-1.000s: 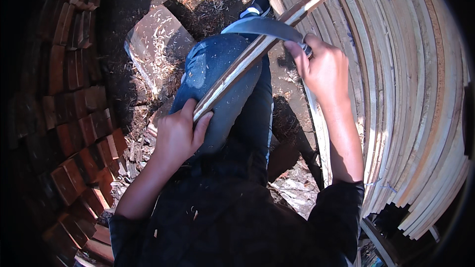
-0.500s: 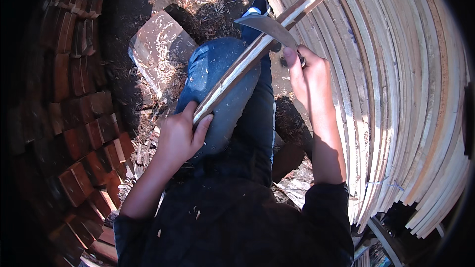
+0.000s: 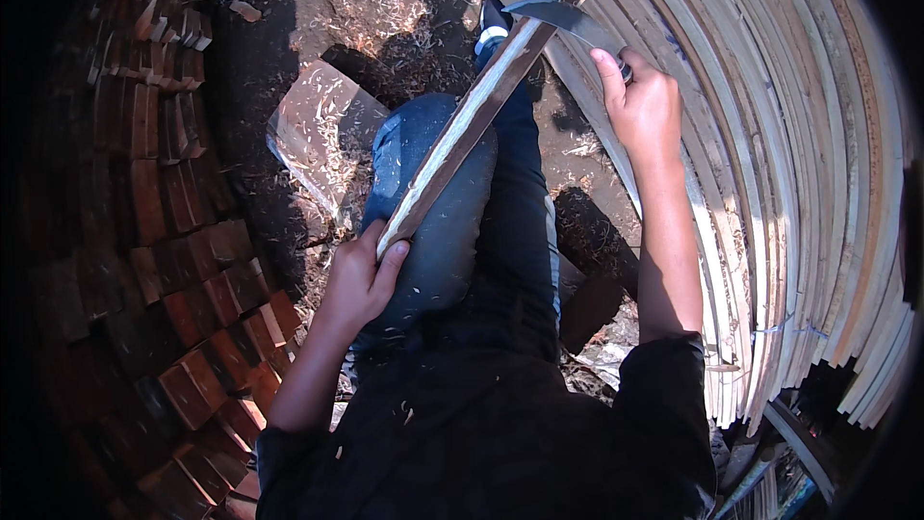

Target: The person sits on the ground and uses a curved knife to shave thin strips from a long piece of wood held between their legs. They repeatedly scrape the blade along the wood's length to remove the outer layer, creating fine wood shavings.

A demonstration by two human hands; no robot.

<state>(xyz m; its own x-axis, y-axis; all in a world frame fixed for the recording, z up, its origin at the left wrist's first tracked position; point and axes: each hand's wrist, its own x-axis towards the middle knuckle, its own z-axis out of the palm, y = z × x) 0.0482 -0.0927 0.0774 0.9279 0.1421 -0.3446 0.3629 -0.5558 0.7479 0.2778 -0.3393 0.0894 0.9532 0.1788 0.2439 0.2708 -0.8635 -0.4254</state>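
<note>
Standing left of the denim knee (image 3: pixel 409 135): stacked reddish blocks (image 3: pixel 192 390), deep in shade. Between these and the knee, a flat slab (image 3: pixel 322 116) littered with shavings; more curls on the ground about it.

Just below-left of the knee, left hand (image 3: pixel 358 279), thumb and fingers clamped on the near end of a wooden strip (image 3: pixel 472 125). Strip slants over the knee, then up and right of it until it runs out of view. Pale face looks pared from the left hand up to the blade: work there seems well on. Past the blade, pale and brown mix; right-hand side remains brown. Would judge these as the parts left, if they are to be pared at all; far end cannot be checked.

Above-right of the knee, curved knife (image 3: pixel 568 17) lies across the strip, tip to the left. Right hand (image 3: pixel 647 111) closed round its handle, mostly hidden. Farther right of the knee, long pale boards (image 3: pixel 760 154), closely stacked.

Against half a second ago: blade crosses farther up the strip, away from the knee; strip stands steeper and shows more brown side, perhaps rolled. Left hold unchanged.
</note>
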